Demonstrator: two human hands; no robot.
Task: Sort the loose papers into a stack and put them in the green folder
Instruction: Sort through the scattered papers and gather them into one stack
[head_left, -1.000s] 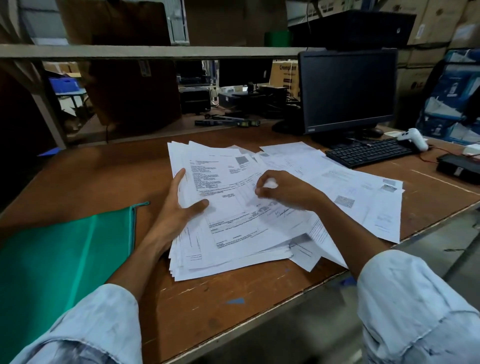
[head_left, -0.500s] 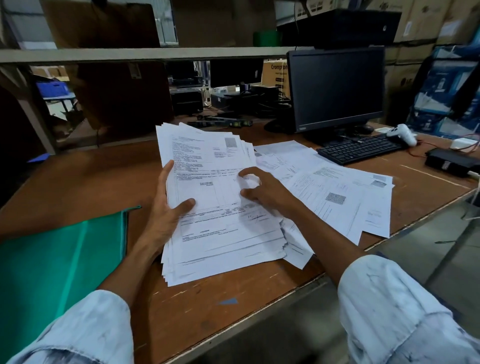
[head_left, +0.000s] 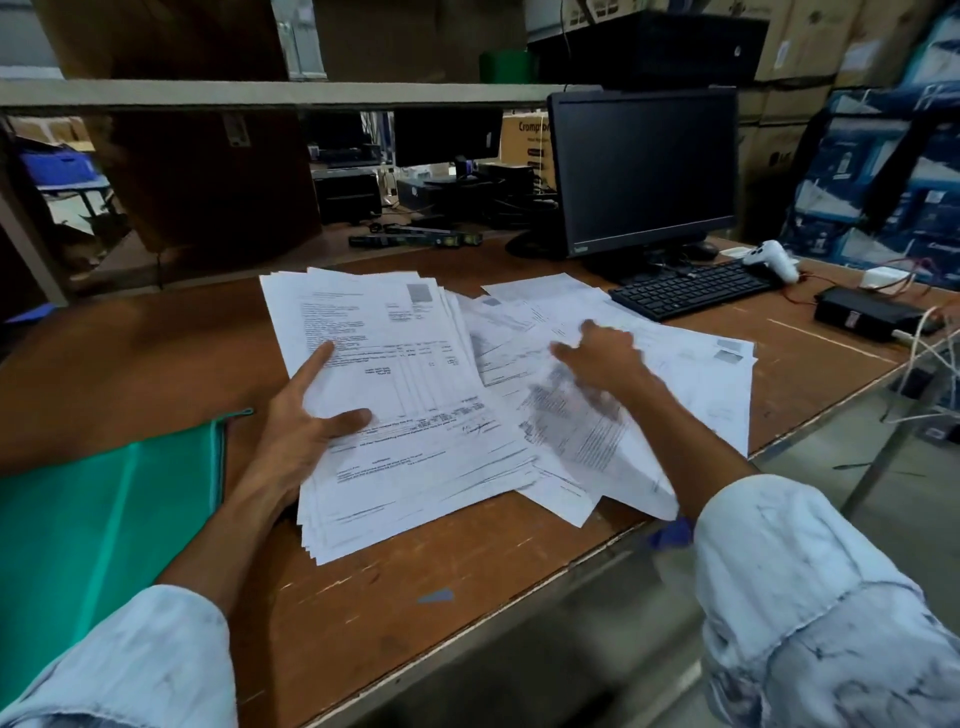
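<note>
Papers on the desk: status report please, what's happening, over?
Left hand grips the stack at its left edge. Right hand over the loose sheets, blurred, grip unclear. Green folder lies left, apart from the stack. Nothing in the way.

The white printed paper sheets (head_left: 415, 405) are looking thin and matt. The flat green folder (head_left: 93, 519) is showing a smooth, faint sheen. The brown wooden tabletop (head_left: 415, 571) is looking scuffed and chipped at its edge, while the black plastic keyboard (head_left: 691, 293) is looking matt.

The left hand (head_left: 306, 421) grips the paper stack (head_left: 415, 415) by its left edge, thumb on top. Right of the stack, the blurred right hand (head_left: 597, 358) is over loose papers (head_left: 701, 384). Left of it lies the green folder (head_left: 104, 509).
</note>
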